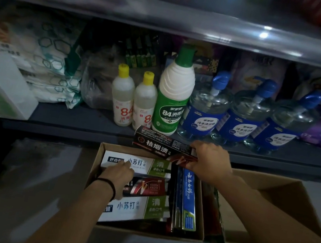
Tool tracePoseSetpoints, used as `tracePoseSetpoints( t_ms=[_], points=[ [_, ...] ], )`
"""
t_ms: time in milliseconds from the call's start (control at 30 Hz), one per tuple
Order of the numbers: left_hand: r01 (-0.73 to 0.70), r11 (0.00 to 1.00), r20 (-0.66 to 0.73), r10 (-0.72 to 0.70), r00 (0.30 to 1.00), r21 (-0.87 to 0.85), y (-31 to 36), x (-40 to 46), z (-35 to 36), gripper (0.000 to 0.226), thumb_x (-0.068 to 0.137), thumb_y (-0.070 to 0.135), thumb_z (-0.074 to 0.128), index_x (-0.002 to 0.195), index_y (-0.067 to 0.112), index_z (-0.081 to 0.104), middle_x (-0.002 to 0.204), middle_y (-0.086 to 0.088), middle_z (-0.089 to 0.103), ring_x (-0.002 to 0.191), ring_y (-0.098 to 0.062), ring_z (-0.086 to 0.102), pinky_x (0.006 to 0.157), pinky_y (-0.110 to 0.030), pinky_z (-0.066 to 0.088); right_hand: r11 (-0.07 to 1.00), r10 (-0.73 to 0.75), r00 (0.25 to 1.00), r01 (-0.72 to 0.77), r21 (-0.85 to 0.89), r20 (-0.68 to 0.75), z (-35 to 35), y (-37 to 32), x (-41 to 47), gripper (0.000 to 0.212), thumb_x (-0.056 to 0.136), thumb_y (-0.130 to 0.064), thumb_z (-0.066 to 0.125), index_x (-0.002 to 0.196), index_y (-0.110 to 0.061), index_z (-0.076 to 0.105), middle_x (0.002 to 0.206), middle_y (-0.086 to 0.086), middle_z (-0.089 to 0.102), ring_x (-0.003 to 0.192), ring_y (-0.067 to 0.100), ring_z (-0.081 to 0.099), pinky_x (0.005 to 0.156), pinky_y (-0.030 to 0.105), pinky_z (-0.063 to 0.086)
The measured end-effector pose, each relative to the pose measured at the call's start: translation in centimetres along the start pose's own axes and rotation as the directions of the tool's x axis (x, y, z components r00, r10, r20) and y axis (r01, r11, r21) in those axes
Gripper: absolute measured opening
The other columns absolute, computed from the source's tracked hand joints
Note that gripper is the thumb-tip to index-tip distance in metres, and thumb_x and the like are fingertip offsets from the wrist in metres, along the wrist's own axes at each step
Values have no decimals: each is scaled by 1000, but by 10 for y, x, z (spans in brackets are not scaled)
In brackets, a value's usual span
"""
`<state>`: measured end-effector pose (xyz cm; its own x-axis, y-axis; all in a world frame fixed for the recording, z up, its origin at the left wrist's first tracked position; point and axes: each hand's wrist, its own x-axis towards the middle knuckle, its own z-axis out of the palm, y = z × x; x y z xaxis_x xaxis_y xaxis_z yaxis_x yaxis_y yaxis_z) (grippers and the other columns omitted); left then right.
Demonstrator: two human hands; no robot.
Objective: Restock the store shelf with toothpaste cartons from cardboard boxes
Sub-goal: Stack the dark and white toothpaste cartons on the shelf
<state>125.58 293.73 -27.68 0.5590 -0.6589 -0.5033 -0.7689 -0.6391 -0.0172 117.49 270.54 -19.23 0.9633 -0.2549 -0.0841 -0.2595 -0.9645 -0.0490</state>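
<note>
From my head camera, my right hand (210, 162) grips one end of a black toothpaste carton (161, 145), a long, glossy, square-edged pack held above the far rim of the cardboard box (97, 159). Its long axis runs left to right, roughly level, with the free end pointing left, just in front of the grey shelf (69, 124). My left hand (118, 176), a black band on its wrist, reaches into the box; the fingers curl down onto the white-and-green carton (147, 165) at the far side, though I cannot tell whether they pinch it or only rest on it. The box is plain brown corrugated board with matte walls. Inside lie smooth printed cartons: a dark red carton (150, 188) and a second white carton (131, 208), both lying left to right, and a blue carton (188, 199) running front to back along the right wall. On the shelf stand two small yellow-capped bottles (122, 97), a ribbed white green-capped bottle (174, 93) and three clear blue-labelled pump bottles (206, 110).
</note>
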Motion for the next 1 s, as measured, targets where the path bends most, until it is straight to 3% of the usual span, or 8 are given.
tracePoseSetpoints(
  t_ms=[233, 400, 533, 633, 833, 1000],
  points=[
    [-34, 999, -142, 40, 989, 41, 3, -38, -56, 59, 73, 22, 76, 126, 12, 50, 125, -6, 48, 112, -23, 51, 90, -37, 49, 999, 13, 998, -15, -40, -64, -50, -2, -24, 41, 77, -41, 69, 110, -20, 57, 103, 2, 65, 94, 26, 61, 70, 31, 42],
    [0, 998, -230, 14, 973, 64, 0, -88, -101, 43, 79, 24, 69, 115, 15, 48, 117, -8, 57, 106, -28, 57, 82, -37, 48, 998, -1, 993, -6, -57, -120, -105, -12, -50, 32, 79, -38, 69, 99, -18, 55, 104, 3, 65, 97, 27, 61, 68, 31, 41],
    [-9, 997, -408, 42, 912, 83, -12, -131, -145, 39, 82, 33, 64, 116, 22, 49, 116, -2, 60, 105, -24, 59, 81, -37, 50, 994, -12, 978, -11, -109, -209, -157, -19, -62, 40, 78, -43, 66, 110, -21, 59, 106, 1, 66, 98, 26, 63, 72, 31, 45],
    [1, 991, -506, 66, 860, 131, -15, -165, -182, 33, 85, 33, 62, 114, 26, 49, 117, 1, 60, 107, -21, 58, 83, -35, 49, 994, -11, 961, -18, -104, -275, -196, -26, -71, 38, 76, -44, 67, 106, -21, 60, 103, 1, 67, 96, 28, 63, 70, 31, 43],
    [84, 976, -621, 61, 781, 201, -26, -223, -240, 41, 80, 19, 60, 119, 20, 47, 121, -1, 55, 113, -22, 51, 84, -36, 44, 990, -43, 943, -4, -142, -330, -259, -47, -71, 38, 74, -42, 71, 103, -19, 60, 102, 4, 66, 96, 28, 61, 68, 31, 44],
    [150, 965, -681, 38, 731, 215, -45, -247, -257, 37, 83, 27, 60, 118, 22, 47, 119, 3, 55, 112, -19, 50, 79, -33, 43, 984, -56, 937, -8, -180, -345, -294, -65, -65, 39, 72, -41, 74, 101, -19, 63, 101, 4, 66, 93, 28, 62, 68, 31, 43]
  ],
)
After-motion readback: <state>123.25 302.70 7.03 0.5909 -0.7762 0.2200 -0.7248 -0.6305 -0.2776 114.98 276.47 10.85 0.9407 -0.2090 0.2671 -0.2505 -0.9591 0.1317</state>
